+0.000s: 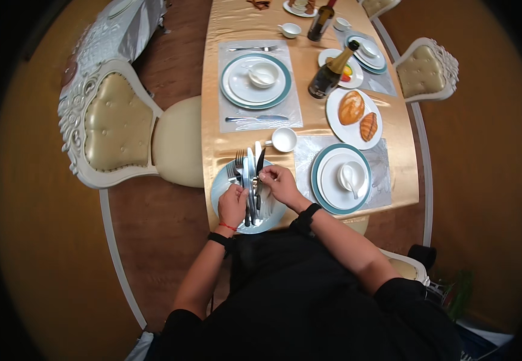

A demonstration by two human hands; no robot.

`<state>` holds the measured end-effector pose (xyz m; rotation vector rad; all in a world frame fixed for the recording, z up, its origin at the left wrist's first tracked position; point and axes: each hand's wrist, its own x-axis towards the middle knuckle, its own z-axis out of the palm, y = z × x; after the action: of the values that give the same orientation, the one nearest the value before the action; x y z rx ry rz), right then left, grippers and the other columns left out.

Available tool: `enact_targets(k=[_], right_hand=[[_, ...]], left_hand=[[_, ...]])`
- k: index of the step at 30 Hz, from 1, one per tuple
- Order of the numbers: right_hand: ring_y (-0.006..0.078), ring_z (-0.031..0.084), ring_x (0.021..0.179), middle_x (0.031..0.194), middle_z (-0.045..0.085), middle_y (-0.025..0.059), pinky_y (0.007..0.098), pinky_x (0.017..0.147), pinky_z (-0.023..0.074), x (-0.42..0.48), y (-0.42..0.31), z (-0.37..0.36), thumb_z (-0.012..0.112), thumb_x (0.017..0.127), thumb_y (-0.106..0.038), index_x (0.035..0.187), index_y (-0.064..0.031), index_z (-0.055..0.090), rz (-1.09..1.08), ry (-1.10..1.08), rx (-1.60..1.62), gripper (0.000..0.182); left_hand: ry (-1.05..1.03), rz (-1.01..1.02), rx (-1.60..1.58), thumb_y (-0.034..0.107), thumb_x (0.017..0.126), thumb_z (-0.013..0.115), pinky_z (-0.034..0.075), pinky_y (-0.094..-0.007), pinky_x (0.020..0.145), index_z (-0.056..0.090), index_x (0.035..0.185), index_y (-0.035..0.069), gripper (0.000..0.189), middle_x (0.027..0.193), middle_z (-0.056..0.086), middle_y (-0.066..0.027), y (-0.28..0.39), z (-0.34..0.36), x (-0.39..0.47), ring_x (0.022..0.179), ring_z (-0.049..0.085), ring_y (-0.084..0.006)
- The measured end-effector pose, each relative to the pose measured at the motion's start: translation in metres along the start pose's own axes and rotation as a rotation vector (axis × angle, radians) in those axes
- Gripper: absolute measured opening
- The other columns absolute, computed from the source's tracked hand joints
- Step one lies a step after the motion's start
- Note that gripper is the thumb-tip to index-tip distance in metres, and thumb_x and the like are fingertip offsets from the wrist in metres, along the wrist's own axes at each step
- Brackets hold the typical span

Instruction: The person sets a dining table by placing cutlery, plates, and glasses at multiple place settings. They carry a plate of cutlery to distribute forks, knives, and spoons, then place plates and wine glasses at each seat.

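A light blue plate (222, 180) at the table's near left corner carries a bundle of cutlery, with several table knives (250, 167) and forks (239, 159) lying lengthwise. My right hand (282, 184) pinches a dark-looking knife (261, 159) at the right side of the bundle, between thumb and fingers. On the other side, my left hand (232, 206) has curled fingers against the cutlery handles; whether it grips one is hidden. Just beyond the plate stands a white cup (284, 139).
Two stacked place settings flank this spot: one with a teal-rimmed plate (288, 85) between a fork (254, 48) and a knife (257, 118), another with a teal-rimmed plate (318, 192). Farther right are a bread plate (335, 128) and a dark bottle (326, 81). A carved chair (116, 122) stands left.
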<state>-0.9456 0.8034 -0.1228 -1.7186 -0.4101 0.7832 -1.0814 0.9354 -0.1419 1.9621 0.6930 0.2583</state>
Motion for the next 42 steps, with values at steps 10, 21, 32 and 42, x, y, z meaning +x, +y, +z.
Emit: enact_targets(k=[10,21,32,42], right_hand=[[0.0103,0.057,0.068,0.080,0.063,0.0032,0.0256,0.063,0.0470,-0.080,-0.015,-0.202,0.055,0.100,-0.021,0.102,-0.0025,0.059,0.092,0.464,0.485,0.019],[0.0239,0.066,0.080,0.092,0.069,0.0159,0.0353,0.073,0.0523,-0.113,0.159,-0.365,0.064,0.082,-0.007,0.122,0.0048,0.061,0.277,0.713,-0.451,0.041],[0.0297,0.064,0.084,0.095,0.066,0.0200,0.0378,0.077,0.0511,-0.117,0.173,-0.352,0.066,0.080,-0.007,0.107,0.0035,0.066,0.134,0.805,-0.504,0.029],[0.0060,0.054,0.069,0.081,0.061,-0.0004,0.0220,0.064,0.0447,-0.100,0.018,-0.181,0.060,0.095,-0.012,0.107,-0.0005,0.063,0.001,0.333,0.209,0.017]], left_hand=[[-0.432,-0.045,-0.094,0.015,0.087,0.069,0.051,-0.0328,0.055,0.059,0.083,0.001,0.017,0.064,0.066,-0.0113,0.077,0.098,0.026,0.054,0.066,-0.0210],[-0.506,-0.070,0.300,0.023,0.079,0.076,0.054,-0.0336,0.066,0.064,0.087,0.000,0.026,0.074,0.070,-0.0131,0.034,0.187,0.043,0.067,0.069,-0.0226],[-0.461,0.012,0.379,0.021,0.082,0.071,0.053,-0.0386,0.069,0.065,0.087,0.000,0.022,0.077,0.069,-0.0164,0.051,0.186,0.030,0.074,0.068,-0.0314],[0.269,0.188,0.658,0.024,0.082,0.072,0.046,-0.0425,0.088,0.058,0.110,-0.003,0.041,0.101,0.059,-0.0207,0.010,0.012,0.026,0.097,0.058,-0.0365]])
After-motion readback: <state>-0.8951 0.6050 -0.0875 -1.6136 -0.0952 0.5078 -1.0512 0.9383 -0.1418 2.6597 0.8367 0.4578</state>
